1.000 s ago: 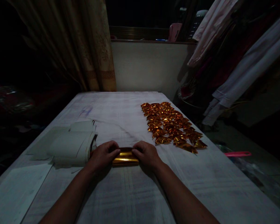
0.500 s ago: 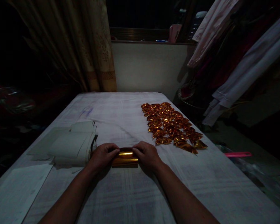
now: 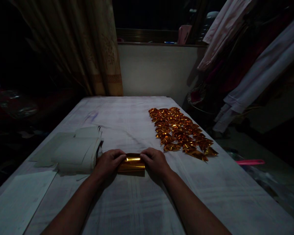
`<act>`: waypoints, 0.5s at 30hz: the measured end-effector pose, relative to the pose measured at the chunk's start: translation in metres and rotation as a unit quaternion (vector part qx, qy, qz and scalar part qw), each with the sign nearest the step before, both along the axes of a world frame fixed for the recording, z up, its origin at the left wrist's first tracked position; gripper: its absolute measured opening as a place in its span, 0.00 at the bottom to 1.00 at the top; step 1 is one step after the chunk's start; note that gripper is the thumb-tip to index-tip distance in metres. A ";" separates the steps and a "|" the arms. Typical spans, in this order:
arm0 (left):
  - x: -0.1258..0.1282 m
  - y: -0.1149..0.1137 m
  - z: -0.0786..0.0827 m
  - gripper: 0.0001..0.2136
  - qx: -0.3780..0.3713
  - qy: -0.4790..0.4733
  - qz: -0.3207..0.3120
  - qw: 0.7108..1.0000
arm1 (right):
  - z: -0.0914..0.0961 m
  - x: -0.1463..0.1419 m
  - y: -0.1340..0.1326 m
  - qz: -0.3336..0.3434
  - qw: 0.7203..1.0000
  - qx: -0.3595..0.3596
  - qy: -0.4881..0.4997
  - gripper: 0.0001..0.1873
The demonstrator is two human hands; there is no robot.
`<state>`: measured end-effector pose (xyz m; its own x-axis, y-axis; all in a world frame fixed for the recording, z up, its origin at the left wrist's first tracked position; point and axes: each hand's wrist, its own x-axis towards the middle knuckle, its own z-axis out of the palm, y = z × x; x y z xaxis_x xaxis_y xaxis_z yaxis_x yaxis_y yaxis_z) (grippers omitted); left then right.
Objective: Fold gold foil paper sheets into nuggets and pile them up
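A shiny gold foil sheet (image 3: 131,164), curled into a roll, lies on the white cloth-covered table (image 3: 137,202) in front of me. My left hand (image 3: 109,162) grips its left end with the fingers closed over it. My right hand (image 3: 154,161) grips its right end the same way. Several folded gold foil pieces (image 3: 181,132) lie in rows to the right, beyond my right hand.
A stack of white paper sheets (image 3: 73,153) sits just left of my left hand, and another flat sheet (image 3: 17,199) lies at the near left corner. A curtain (image 3: 88,49) hangs behind the table. Clothes (image 3: 247,65) hang at the right.
Both hands have stayed on the ends of the gold sheet. The roll has turned slightly, with its bright highlight narrower than before.
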<state>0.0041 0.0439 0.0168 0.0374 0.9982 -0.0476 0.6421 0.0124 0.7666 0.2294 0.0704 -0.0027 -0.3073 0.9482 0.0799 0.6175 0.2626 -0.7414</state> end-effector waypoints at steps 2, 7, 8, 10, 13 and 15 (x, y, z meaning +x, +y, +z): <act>0.000 0.000 0.000 0.13 0.001 -0.004 0.007 1.000 | 0.000 0.000 0.001 0.002 1.000 -0.007 0.012 0.09; 0.000 -0.001 -0.001 0.14 -0.010 -0.005 0.014 1.000 | -0.003 0.001 0.002 0.001 0.999 -0.024 0.035 0.09; 0.000 -0.001 -0.001 0.13 -0.008 -0.005 0.015 1.000 | -0.004 0.001 0.002 0.000 0.999 -0.024 0.035 0.09; 0.000 -0.001 -0.001 0.13 -0.001 -0.008 0.015 1.000 | -0.004 0.001 0.002 -0.001 0.999 -0.021 0.034 0.09; 0.000 -0.001 -0.001 0.13 0.001 -0.013 0.010 1.000 | -0.003 0.000 0.001 -0.003 0.999 -0.016 0.027 0.08; 0.000 -0.001 -0.002 0.13 -0.007 -0.008 0.008 1.000 | -0.003 0.000 0.001 -0.005 1.000 -0.015 0.024 0.08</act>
